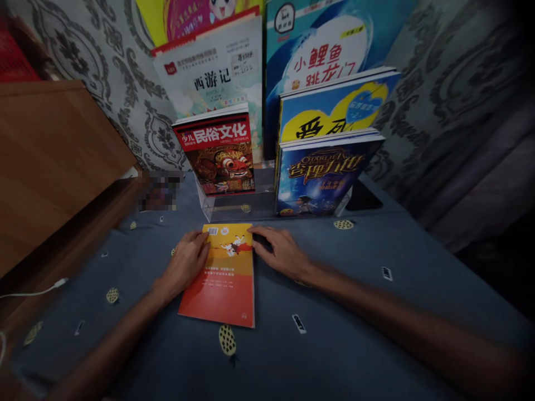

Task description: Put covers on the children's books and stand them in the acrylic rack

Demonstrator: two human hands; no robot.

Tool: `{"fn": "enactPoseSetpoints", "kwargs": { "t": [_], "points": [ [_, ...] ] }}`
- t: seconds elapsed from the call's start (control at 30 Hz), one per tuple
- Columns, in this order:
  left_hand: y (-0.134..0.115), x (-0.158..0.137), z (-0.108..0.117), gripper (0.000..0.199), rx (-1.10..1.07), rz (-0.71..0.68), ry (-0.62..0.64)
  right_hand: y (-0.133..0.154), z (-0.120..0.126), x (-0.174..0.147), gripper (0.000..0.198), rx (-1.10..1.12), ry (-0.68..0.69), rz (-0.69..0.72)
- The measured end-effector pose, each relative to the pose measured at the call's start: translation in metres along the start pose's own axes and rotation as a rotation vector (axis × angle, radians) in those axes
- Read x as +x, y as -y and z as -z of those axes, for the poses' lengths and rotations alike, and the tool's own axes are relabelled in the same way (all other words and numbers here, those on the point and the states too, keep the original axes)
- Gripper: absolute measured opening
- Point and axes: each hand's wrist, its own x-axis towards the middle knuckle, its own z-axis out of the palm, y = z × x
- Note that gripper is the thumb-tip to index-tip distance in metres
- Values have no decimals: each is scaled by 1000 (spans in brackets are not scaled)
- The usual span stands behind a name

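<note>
A thin orange and yellow book (228,289) lies on the blue cloth in front of me, its barcode at the far end and its printing upside down. My left hand (188,259) grips the far left edge, with fingers closed and thumb over the cover. At the far right corner, my right hand (282,253) holds the edge between fingertips and thumb. Just beyond stands a clear book rack (263,210). On its left is a red book with a mask picture (225,156); on its right is a dark blue book (321,178).
Behind those stand a pale green book (209,83), a blue and yellow book (288,114) and a teal book (276,67). A dark flat object (364,196) lies right of the rack. A wooden panel (54,161) and a white cable (37,291) are at left.
</note>
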Motion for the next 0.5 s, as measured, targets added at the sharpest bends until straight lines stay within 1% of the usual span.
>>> {"fn": "enactPoseSetpoints", "kwargs": {
  "t": [0.27, 0.37, 0.5],
  "points": [
    [9, 19, -7, 33, 9, 32, -24, 0, -5, 9, 33, -7, -8, 6],
    [9, 25, -5, 31, 15, 32, -17, 0, -6, 11, 32, -22, -15, 8],
    [7, 28, 0, 32, 38, 15, 27, -1, -6, 12, 32, -32, -6, 40]
  ]
}}
